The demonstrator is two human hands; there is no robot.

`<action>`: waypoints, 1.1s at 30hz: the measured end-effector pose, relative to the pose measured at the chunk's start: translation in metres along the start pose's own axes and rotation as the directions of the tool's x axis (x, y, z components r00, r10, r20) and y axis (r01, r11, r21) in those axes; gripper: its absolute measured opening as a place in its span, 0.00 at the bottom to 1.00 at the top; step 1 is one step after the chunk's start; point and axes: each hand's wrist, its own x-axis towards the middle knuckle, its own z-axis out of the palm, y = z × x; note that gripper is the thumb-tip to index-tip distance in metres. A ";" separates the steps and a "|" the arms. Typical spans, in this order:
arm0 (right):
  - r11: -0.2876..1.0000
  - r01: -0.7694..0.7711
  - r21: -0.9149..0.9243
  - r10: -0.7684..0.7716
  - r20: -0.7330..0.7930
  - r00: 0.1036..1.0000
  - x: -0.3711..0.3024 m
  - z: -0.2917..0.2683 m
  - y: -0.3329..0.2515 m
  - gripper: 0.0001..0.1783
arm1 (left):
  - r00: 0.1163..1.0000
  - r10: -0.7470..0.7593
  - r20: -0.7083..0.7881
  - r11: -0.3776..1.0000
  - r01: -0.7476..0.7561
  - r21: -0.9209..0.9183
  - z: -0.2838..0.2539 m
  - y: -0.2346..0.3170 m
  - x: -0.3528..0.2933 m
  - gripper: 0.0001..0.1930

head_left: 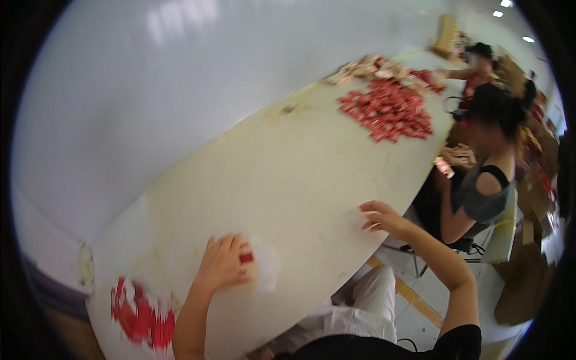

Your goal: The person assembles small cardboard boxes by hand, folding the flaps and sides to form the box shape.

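My left hand (223, 264) lies palm down on the table, its fingers flat over a small pale packet with a red patch (246, 258). Part of that packet is hidden beneath the hand. Around it spreads a whitish, blurred sheet or bag (268, 270). Over the table's right edge, my right hand (384, 219) hovers with bent, parted fingers and nothing in them. To the left of my left forearm sits a smeared bunch of red and white packets (141, 315).
On the long pale table (282, 174), a heap of small red packets (390, 111) lies at the far right, beside beige wrappings (372, 67). A seated person (489, 180) holds a lit phone (444, 167); another person (480, 72) reaches in beyond. Cardboard boxes (519, 285) stand at right.
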 end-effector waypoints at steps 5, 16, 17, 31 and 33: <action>0.986 0.123 -0.110 -0.114 0.084 0.990 -0.048 0.042 -0.008 0.21 | 0.900 0.098 -0.425 0.990 -0.043 0.138 -0.002 0.021 -0.015 0.48; 0.820 0.490 -0.295 -0.394 0.329 0.858 -0.032 0.133 0.002 0.21 | 0.961 -0.040 -0.273 0.983 -0.012 -0.186 0.006 0.021 -0.030 0.54; 0.830 0.495 -0.256 -0.429 0.275 0.860 -0.031 0.144 0.002 0.21 | 0.948 -0.021 -0.317 0.984 -0.036 -0.174 0.004 0.023 -0.031 0.54; 0.959 0.227 0.167 -0.273 0.349 0.896 -0.066 0.174 -0.026 0.20 | 0.756 0.178 -0.630 0.981 -0.189 0.050 -0.018 0.089 -0.071 0.43; 0.846 0.491 0.208 -0.523 0.140 0.841 -0.069 0.184 -0.011 0.23 | 0.764 0.086 -0.639 0.983 -0.171 -0.072 -0.026 0.098 -0.070 0.42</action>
